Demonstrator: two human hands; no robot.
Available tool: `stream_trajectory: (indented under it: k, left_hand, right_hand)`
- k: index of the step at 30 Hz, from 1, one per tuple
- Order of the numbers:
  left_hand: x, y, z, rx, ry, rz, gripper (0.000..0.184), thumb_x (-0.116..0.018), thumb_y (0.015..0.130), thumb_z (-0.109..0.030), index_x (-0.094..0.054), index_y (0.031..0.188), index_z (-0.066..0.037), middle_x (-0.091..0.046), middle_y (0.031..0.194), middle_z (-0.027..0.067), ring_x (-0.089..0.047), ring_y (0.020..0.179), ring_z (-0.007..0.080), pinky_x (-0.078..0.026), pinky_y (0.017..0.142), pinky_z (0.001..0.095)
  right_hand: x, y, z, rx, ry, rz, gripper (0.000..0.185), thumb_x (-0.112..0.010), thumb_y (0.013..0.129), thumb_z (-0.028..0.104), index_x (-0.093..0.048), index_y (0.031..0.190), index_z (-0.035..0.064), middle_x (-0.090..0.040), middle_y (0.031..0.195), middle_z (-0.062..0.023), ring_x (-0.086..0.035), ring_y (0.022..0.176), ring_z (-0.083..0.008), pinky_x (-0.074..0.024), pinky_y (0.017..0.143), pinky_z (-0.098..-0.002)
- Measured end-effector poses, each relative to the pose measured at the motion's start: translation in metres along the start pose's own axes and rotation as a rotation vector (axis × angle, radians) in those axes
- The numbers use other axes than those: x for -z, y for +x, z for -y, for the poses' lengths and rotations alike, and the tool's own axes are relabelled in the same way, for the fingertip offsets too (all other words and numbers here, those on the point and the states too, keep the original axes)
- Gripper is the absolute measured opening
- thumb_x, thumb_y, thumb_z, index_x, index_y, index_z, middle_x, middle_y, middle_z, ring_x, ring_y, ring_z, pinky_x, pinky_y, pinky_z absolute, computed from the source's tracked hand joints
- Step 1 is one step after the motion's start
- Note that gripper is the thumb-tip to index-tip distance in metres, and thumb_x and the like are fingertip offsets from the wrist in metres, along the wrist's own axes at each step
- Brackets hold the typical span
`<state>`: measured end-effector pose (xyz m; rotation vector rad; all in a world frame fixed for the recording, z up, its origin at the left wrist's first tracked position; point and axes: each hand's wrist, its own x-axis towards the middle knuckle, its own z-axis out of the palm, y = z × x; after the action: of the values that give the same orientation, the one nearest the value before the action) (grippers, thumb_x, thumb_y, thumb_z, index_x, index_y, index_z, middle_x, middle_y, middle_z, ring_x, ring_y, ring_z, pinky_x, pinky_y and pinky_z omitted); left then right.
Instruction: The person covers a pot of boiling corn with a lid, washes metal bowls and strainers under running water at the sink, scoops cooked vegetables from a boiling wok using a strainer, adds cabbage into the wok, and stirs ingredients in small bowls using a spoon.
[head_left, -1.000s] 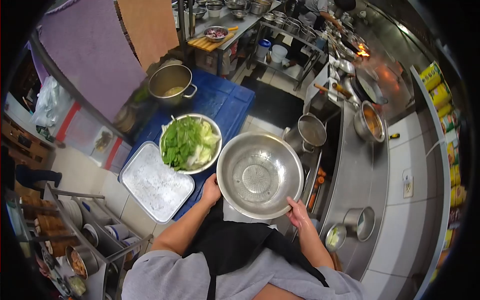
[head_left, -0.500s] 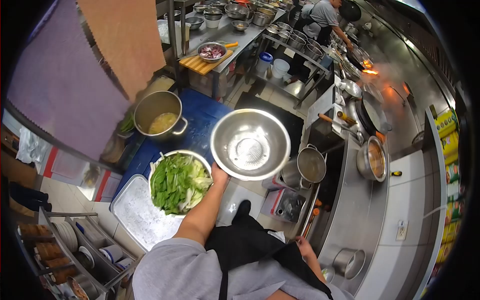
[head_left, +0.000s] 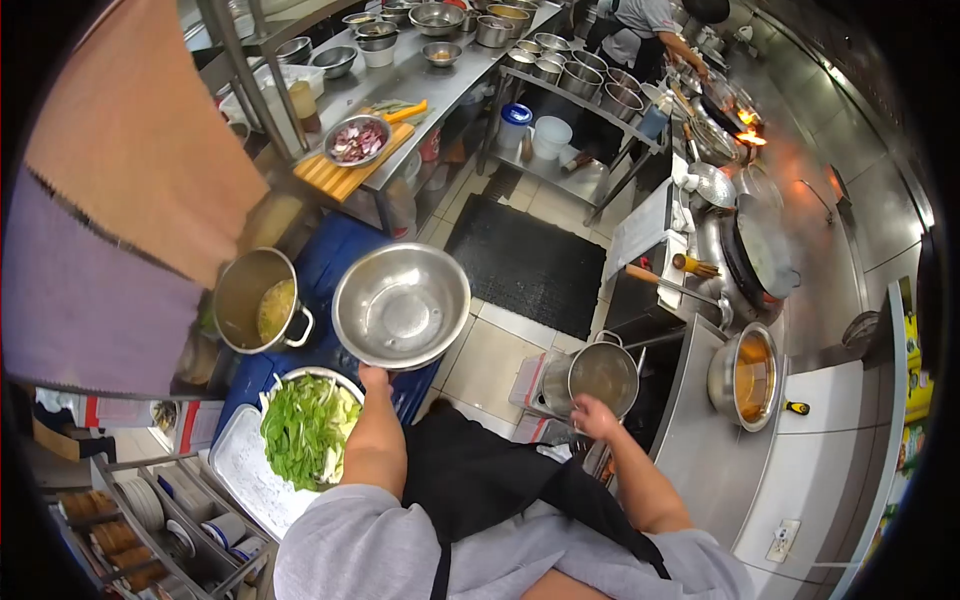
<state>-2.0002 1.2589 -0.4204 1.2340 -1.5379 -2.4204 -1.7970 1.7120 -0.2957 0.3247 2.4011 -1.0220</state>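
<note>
My left hand (head_left: 375, 380) is closed on the near rim of a steel mixing bowl (head_left: 400, 305). The bowl is tilted toward me and its inside looks bare. Below it, a bowl of cut leafy greens (head_left: 305, 430) with paler pieces sits partly on a metal tray (head_left: 240, 480). To the left, a deep pot (head_left: 255, 300) holds yellowish liquid. My right hand (head_left: 597, 418) is in front of the near rim of a steel stockpot (head_left: 610, 375). Its fingers are loosely bent and partly apart, and I see nothing in them.
A bowl of chopped red onion (head_left: 357, 141) rests on a wooden board (head_left: 350, 175). A black mat (head_left: 525, 265) lies on the tiled floor. At right stand a wok (head_left: 765, 250) and a bowl of orange liquid (head_left: 745, 375). Another person (head_left: 645, 35) works near flames.
The view has turned right. My left hand has carried the mixing bowl left and nearer the deep pot. My right hand has risen from my side to in front of the stockpot.
</note>
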Motion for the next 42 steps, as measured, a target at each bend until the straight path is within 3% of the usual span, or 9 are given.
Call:
stream_trajectory:
  k: [7, 10, 15, 26, 31, 33, 36, 38, 42]
  left_hand:
    - [0.024, 0.052, -0.003, 0.284, -0.130, 0.043, 0.028, -0.055, 0.090, -0.015, -0.053, 0.116, -0.005, -0.062, 0.108, 0.0107, -0.063, 0.093, 0.0248, -0.056, 0.075, 0.0402]
    - [0.066, 0.064, -0.028, 0.148, 0.925, 0.600, 0.020, -0.046, 0.089, -0.006, -0.053, 0.101, 0.009, -0.062, 0.085, 0.0231, -0.066, 0.072, 0.0359, -0.058, 0.059, 0.0470]
    - [-0.047, 0.054, -0.131, 1.046, 1.224, 0.724, 0.020, -0.041, 0.084, 0.003, -0.052, 0.099, 0.008, -0.064, 0.089, 0.0281, -0.067, 0.072, 0.0352, -0.057, 0.060, 0.0434]
    - [-0.497, 0.042, -0.167, -0.154, 1.318, 1.191, 0.037, -0.039, 0.074, 0.008, -0.049, 0.109, -0.001, -0.063, 0.096, 0.0146, -0.064, 0.078, 0.0200, -0.052, 0.063, 0.0288]
    - [-0.618, 0.042, -0.071, 0.353, 1.277, 1.191, 0.036, -0.048, 0.079, 0.004, -0.051, 0.114, -0.003, -0.062, 0.098, 0.0120, -0.063, 0.082, 0.0179, -0.051, 0.067, 0.0268]
    - [-0.701, -0.019, -0.038, 0.146, 1.554, 1.418, 0.035, -0.053, 0.081, -0.001, -0.053, 0.116, -0.003, -0.061, 0.104, 0.0118, -0.061, 0.091, 0.0182, -0.048, 0.074, 0.0270]
    - [-0.801, -0.027, 0.042, -0.273, 1.410, 1.782, 0.039, -0.056, 0.082, -0.004, -0.054, 0.120, -0.004, -0.054, 0.121, 0.0130, -0.051, 0.113, 0.0234, -0.042, 0.093, 0.0320]
    - [-0.867, -0.007, 0.108, -0.520, 1.318, 1.779, 0.042, -0.055, 0.086, -0.010, -0.051, 0.127, -0.006, -0.046, 0.131, 0.0154, -0.043, 0.124, 0.0271, -0.034, 0.102, 0.0354]
    - [-0.937, -0.034, 0.182, 0.512, 1.166, 1.642, 0.034, -0.047, 0.094, -0.032, -0.055, 0.119, -0.010, -0.056, 0.104, 0.0106, -0.055, 0.084, 0.0226, -0.046, 0.072, 0.0317]
  right_hand:
    - [0.104, 0.145, 0.069, -0.178, 0.760, -0.079, 0.032, -0.053, 0.090, 0.012, -0.048, 0.121, 0.0055, -0.063, 0.094, -0.0103, -0.062, 0.077, -0.0163, -0.0508, 0.065, -0.0295]
    - [0.144, 0.168, 0.075, -0.234, 1.140, -0.176, 0.032, -0.052, 0.092, 0.016, -0.049, 0.122, 0.0074, -0.063, 0.096, -0.0112, -0.063, 0.080, -0.0194, -0.0514, 0.069, -0.0329]
    - [0.217, 0.206, 0.082, -0.008, 1.601, -0.261, 0.038, -0.051, 0.094, 0.020, -0.041, 0.130, 0.0148, -0.063, 0.097, -0.0150, -0.063, 0.084, -0.0238, -0.0506, 0.072, -0.0373]
    - [0.311, 0.411, -0.084, -0.535, 2.162, -1.171, 0.085, -0.054, 0.086, 0.009, 0.004, 0.144, 0.0294, -0.055, 0.109, -0.0204, -0.063, 0.081, -0.0270, -0.0536, 0.060, -0.0369]
    - [0.376, 0.455, -0.168, -0.620, 1.884, -1.071, 0.084, -0.056, 0.084, 0.009, -0.002, 0.146, 0.0248, -0.054, 0.111, -0.0116, -0.060, 0.074, -0.0203, -0.0516, 0.059, -0.0339]
    - [0.391, 0.483, -0.181, -0.697, 1.886, -1.138, 0.070, -0.059, 0.084, 0.013, -0.022, 0.144, 0.0112, -0.057, 0.105, -0.0109, -0.059, 0.073, -0.0191, -0.0509, 0.060, -0.0340]
    - [0.409, 0.517, -0.182, -0.605, 1.137, -0.292, 0.039, -0.062, 0.086, 0.035, -0.064, 0.100, -0.0014, -0.063, 0.097, -0.0111, -0.061, 0.085, -0.0208, -0.0519, 0.065, -0.0387]
    - [0.412, 0.513, -0.147, -0.199, 1.327, -0.056, 0.045, -0.056, 0.089, 0.043, -0.063, 0.099, -0.0002, -0.066, 0.095, -0.0117, -0.063, 0.084, -0.0239, -0.0521, 0.068, -0.0404]
    - [0.474, 0.464, -0.072, 0.276, 1.801, -0.065, 0.052, -0.046, 0.092, 0.051, -0.063, 0.094, 0.0017, -0.066, 0.083, -0.0127, -0.064, 0.072, -0.0246, -0.0532, 0.067, -0.0381]
